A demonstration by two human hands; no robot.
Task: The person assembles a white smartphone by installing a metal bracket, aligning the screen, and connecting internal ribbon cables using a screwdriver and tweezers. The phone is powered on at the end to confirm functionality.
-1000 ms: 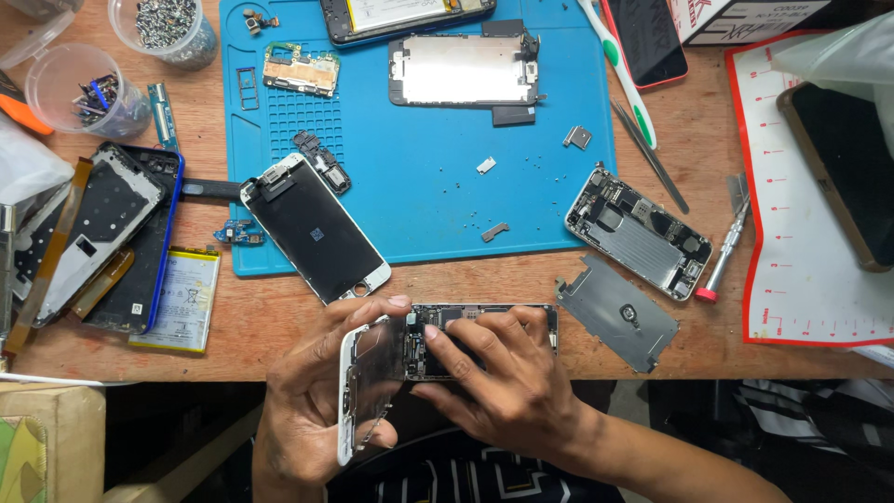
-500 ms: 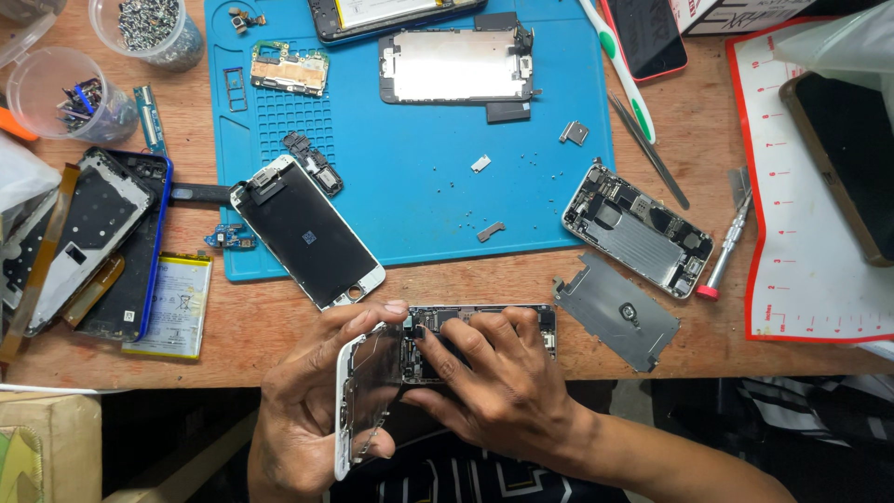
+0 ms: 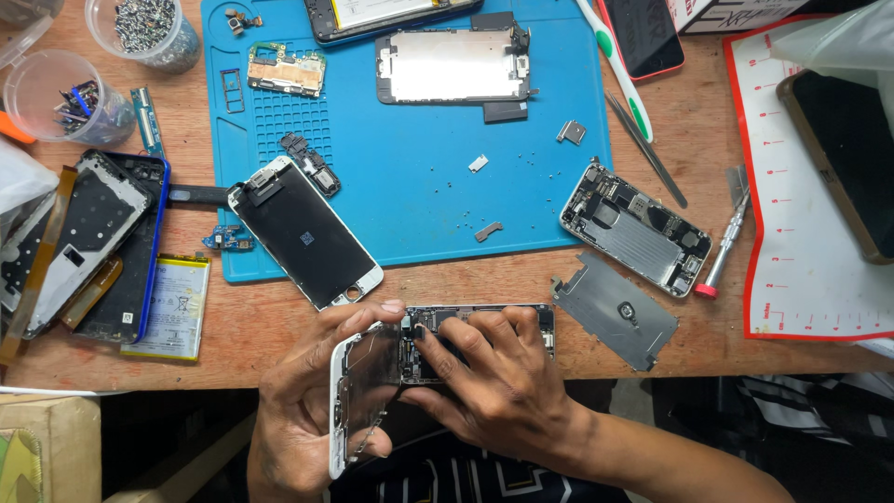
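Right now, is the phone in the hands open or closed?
Open: the left hand swings the screen panel away from the phone body, exposing internals.

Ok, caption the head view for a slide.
Both hands work an opened phone at the wooden bench edge.

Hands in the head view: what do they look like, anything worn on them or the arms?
Both the left hand and the right hand are bare: no gloves, rings, watch or wrist strap visible. The right forearm is uncovered, with no sleeve in view.
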